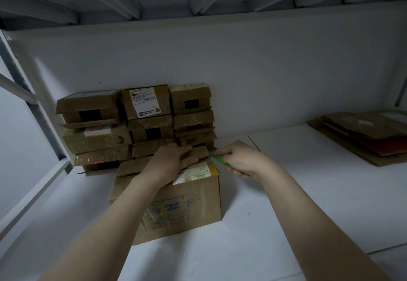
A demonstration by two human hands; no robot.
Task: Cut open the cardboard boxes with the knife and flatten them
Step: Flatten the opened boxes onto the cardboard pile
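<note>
A brown cardboard box with blue writing and a white label stands on the white table in front of me. My left hand lies flat on its top, fingers stretched toward the far right corner. My right hand grips a green-handled knife. Its blade tip touches the box's upper right far edge. Behind the box, a stack of several taped cardboard boxes leans against the white back wall.
A pile of flattened cardboard lies at the right on the white table. A metal shelf frame runs down the left side. Shelf beams hang overhead.
</note>
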